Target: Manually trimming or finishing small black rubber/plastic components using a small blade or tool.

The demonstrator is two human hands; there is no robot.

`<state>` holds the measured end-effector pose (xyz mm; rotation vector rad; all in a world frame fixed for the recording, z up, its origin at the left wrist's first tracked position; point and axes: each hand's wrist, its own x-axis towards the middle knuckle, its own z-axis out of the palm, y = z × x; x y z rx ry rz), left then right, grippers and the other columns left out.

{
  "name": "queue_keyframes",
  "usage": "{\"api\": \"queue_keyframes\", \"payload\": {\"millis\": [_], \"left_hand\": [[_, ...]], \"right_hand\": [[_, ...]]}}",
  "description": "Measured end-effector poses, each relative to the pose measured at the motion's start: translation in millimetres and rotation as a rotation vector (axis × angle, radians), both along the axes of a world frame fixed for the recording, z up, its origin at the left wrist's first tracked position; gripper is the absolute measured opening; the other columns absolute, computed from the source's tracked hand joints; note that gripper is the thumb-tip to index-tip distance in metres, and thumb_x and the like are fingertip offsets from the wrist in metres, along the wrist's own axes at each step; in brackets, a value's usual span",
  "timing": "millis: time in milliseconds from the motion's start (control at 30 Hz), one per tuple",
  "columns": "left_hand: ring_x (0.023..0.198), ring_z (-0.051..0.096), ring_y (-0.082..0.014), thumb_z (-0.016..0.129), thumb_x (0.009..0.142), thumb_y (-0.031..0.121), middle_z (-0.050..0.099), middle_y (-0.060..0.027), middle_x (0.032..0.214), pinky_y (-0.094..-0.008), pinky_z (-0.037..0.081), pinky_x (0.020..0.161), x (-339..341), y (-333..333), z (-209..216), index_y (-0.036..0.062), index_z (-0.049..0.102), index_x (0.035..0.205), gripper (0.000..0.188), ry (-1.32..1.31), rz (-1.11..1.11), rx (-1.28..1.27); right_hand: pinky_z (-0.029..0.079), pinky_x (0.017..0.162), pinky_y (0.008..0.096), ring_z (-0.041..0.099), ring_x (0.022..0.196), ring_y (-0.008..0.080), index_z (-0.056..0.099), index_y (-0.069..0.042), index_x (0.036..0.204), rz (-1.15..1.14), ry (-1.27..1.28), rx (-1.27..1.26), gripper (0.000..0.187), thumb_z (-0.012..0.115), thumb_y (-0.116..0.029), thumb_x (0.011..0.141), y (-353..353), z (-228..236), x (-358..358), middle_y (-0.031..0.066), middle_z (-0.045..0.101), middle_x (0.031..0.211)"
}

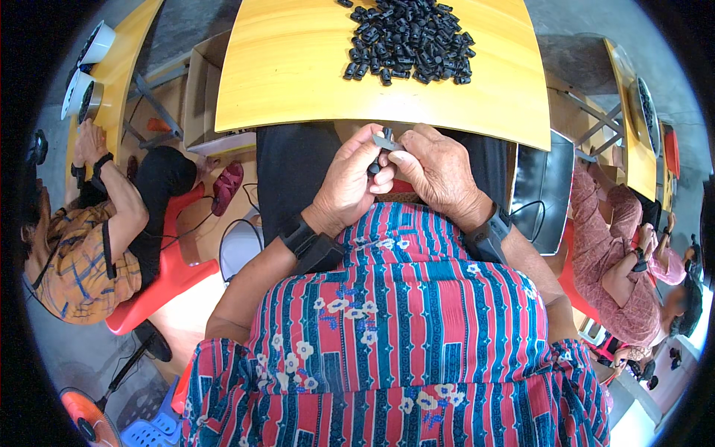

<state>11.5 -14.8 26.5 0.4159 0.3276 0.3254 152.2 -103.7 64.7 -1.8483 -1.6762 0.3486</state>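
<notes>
Just beyond the near edge of the wooden-topped table [298,74], on the wearer's side and below its middle, a small black part [374,168] is held by the left hand [347,177], its thumb and fingers closed narrowly around it. A flat grey piece [388,144] is pinched by the right hand [441,167] at the same spot before the table edge, set crosswise over the upper end of the black part. The two hands are brought close together – whether the grey piece is pressed into the black part or only laid against it cannot be told, as the contact is partly covered by the fingers.

On the table, toward its far side and right of its middle, a loose pile of black parts [414,41] is heaped, with a few pieces strayed at its margins.

To the left of the table, a cardboard box [198,97] is placed beside its leftmost edge, and a dark red sandal [228,188] is seen on the floor nearer the wearer. Farther left of the table, a person in a checked shirt [86,277] is seated on a red chair [168,287]; to its right, a person in pink patterned clothing [618,279] is seated – partly bent by the lens.
</notes>
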Motion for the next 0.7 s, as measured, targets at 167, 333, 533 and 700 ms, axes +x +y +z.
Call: {"api": "queue_keyframes", "payload": {"millis": [167, 333, 533, 700], "left_hand": [[0.056, 0.040, -0.0049, 0.044, 0.099, 0.024, 0.045, 0.0018, 0.075, -0.0170, 0.031, 0.047, 0, 2, 1, 0.0120, 0.046, 0.096, 0.013, -0.009, -0.001, 0.001], [0.056, 0.039, -0.0049, 0.044, 0.099, 0.025, 0.045, 0.0017, 0.075, -0.0170, 0.031, 0.046, 1, 6, 3, 0.0122, 0.046, 0.095, 0.013, 0.018, -0.004, -0.014], [0.056, 0.040, -0.0051, 0.044, 0.099, 0.025, 0.045, 0.0017, 0.074, -0.0171, 0.031, 0.046, 1, 10, 2, 0.0124, 0.047, 0.094, 0.013, 0.004, -0.022, -0.032], [0.056, 0.040, -0.0054, 0.044, 0.099, 0.024, 0.045, 0.0010, 0.074, -0.0168, 0.033, 0.047, 3, 10, 2, 0.0124, 0.047, 0.095, 0.013, 0.015, -0.022, -0.080]], "right_hand": [[0.048, 0.061, 0.0423, 0.059, 0.072, 0.0339, 0.061, -0.007, 0.088, 0.014, -0.026, 0.001, 0.023, 0.057, -0.030, 0.088, 3, 2, 0, 0.0129, 0.057, 0.078], [0.047, 0.061, 0.0432, 0.059, 0.072, 0.0343, 0.059, -0.007, 0.086, -0.001, -0.017, -0.028, 0.024, 0.055, -0.030, 0.089, 7, 1, -1, 0.0136, 0.057, 0.077], [0.046, 0.063, 0.0444, 0.058, 0.073, 0.0355, 0.057, -0.006, 0.085, 0.000, 0.036, -0.052, 0.027, 0.051, -0.032, 0.091, 11, 1, -2, 0.0148, 0.057, 0.076], [0.046, 0.063, 0.0442, 0.058, 0.073, 0.0354, 0.057, -0.006, 0.084, -0.002, 0.039, -0.078, 0.028, 0.050, -0.032, 0.092, 13, 2, -1, 0.0151, 0.057, 0.075]]}}
